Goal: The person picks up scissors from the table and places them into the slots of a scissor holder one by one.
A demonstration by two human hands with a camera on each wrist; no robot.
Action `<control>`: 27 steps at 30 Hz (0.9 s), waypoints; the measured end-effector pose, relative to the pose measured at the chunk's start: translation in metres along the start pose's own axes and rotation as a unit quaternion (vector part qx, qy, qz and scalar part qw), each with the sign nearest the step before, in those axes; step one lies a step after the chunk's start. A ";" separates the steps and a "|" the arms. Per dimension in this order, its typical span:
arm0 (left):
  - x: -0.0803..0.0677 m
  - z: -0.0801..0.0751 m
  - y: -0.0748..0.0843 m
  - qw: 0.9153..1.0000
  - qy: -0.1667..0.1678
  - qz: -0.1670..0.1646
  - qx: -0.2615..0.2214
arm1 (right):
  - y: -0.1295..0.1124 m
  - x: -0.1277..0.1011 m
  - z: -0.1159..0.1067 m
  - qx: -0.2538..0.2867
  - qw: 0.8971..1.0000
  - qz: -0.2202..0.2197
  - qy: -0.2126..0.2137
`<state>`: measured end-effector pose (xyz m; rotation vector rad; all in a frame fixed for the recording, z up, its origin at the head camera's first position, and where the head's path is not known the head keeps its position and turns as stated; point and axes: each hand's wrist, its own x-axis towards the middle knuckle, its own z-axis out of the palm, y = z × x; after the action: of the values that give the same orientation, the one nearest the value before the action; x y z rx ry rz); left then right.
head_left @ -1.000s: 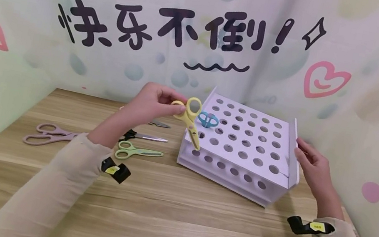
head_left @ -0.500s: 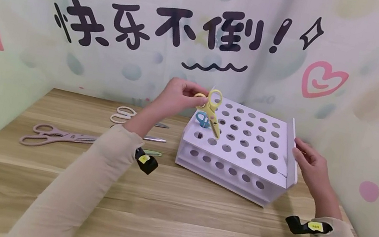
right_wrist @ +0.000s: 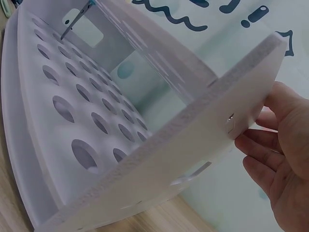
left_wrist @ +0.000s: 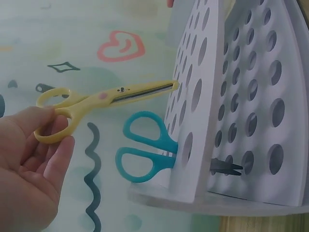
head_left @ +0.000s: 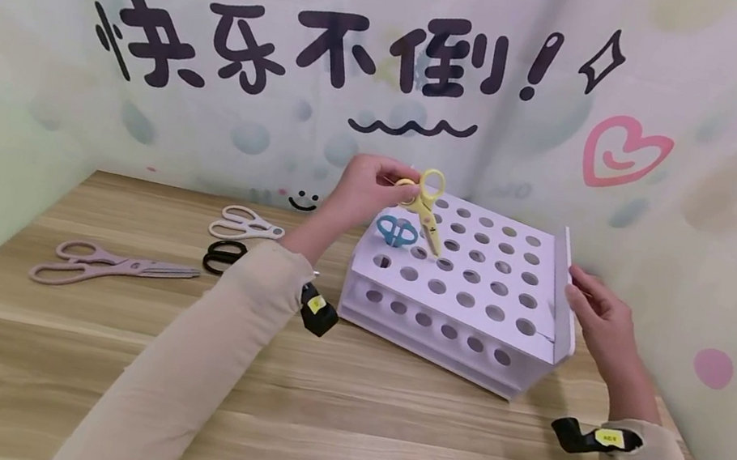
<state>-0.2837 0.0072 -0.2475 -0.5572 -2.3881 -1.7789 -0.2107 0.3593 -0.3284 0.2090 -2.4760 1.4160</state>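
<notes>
My left hand (head_left: 368,189) pinches a pair of yellow scissors (head_left: 427,211) by a handle loop, over the left part of the white perforated rack (head_left: 391,287). In the left wrist view the closed yellow blades point at the holed top panel, with the tip close to it. Below them, teal scissors (left_wrist: 147,147) stand in a rack hole, handles outside and dark blade tips (left_wrist: 226,166) showing beneath the panel. At the rack's right end my right hand (head_left: 606,329) touches the outer face of the side panel (right_wrist: 207,140) with its fingertips.
Left of the rack on the wooden table (head_left: 329,453) lie mauve scissors (head_left: 110,267), white-handled scissors (head_left: 244,223) and black-handled scissors (head_left: 221,257), the latter partly covered by my left arm. A printed cloth (head_left: 325,140) hangs behind the rack.
My left hand has carried the yellow scissors to the right and slightly up, from the rack's left edge to over its holes. The right hand stays at the side panel.
</notes>
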 end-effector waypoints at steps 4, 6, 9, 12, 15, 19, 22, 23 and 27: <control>0.002 0.010 0.000 1.000 -0.010 0.009 0.015 | 0.001 0.000 0.000 -0.002 1.000 0.004 0.001; 0.003 0.014 0.001 0.999 -0.017 0.012 0.026 | 0.001 0.000 0.000 -0.003 1.000 0.004 0.002; 0.004 0.020 0.002 0.998 -0.027 0.018 0.046 | 0.001 0.000 0.000 -0.002 1.000 0.000 0.002; 0.006 0.026 0.001 0.997 -0.040 0.013 0.059 | 0.001 0.000 0.000 -0.001 1.000 -0.006 0.002; 0.009 0.031 0.001 0.996 -0.055 -0.001 0.071 | 0.001 0.000 0.001 -0.001 1.000 -0.009 0.004; 0.012 0.038 -0.001 0.994 -0.067 -0.011 0.082 | 0.000 0.001 0.001 -0.002 1.000 -0.010 0.007; 0.015 0.042 -0.003 0.993 -0.075 -0.009 0.088 | 0.000 0.001 0.001 -0.006 1.000 -0.008 0.008; 0.016 0.044 -0.003 0.993 -0.080 -0.008 0.091 | -0.001 0.001 0.001 -0.009 1.000 -0.008 0.008; 0.019 0.047 -0.002 0.989 -0.110 -0.003 0.103 | -0.002 0.000 0.001 -0.006 1.000 -0.010 0.008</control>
<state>-0.2963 0.0558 -0.2580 -0.7549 -2.6782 -1.5164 -0.2106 0.3573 -0.3274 0.2196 -2.4616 1.3893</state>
